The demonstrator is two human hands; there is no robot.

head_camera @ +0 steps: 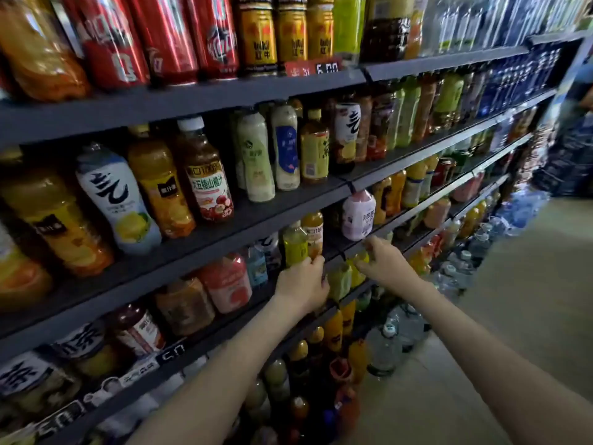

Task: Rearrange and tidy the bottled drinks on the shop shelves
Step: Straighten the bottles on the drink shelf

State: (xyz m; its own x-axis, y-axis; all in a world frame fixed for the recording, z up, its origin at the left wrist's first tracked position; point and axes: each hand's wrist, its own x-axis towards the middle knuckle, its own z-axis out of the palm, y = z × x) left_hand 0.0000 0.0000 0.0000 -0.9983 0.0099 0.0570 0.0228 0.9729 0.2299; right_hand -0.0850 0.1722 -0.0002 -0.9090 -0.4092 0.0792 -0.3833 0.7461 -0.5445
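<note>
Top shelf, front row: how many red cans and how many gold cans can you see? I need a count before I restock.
Red cans: 3
Gold cans: 3
Total: 6

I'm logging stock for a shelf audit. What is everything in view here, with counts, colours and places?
red cans: three, red, top shelf left
gold cans: three, gold, top shelf, right of them
milky bottles: two, pale green and cream, second shelf
pink bottle: one, pink, third shelf edge
water jugs: several, clear, floor
shelves: several, dark grey, stacked tiers
yellow-green bottle: one, yellow-green, third shelf
yellow bottle: one, yellow, shelf below
left hand: one, grips the yellow-green bottle
right hand: one, at the yellow bottle, grip unclear
</note>
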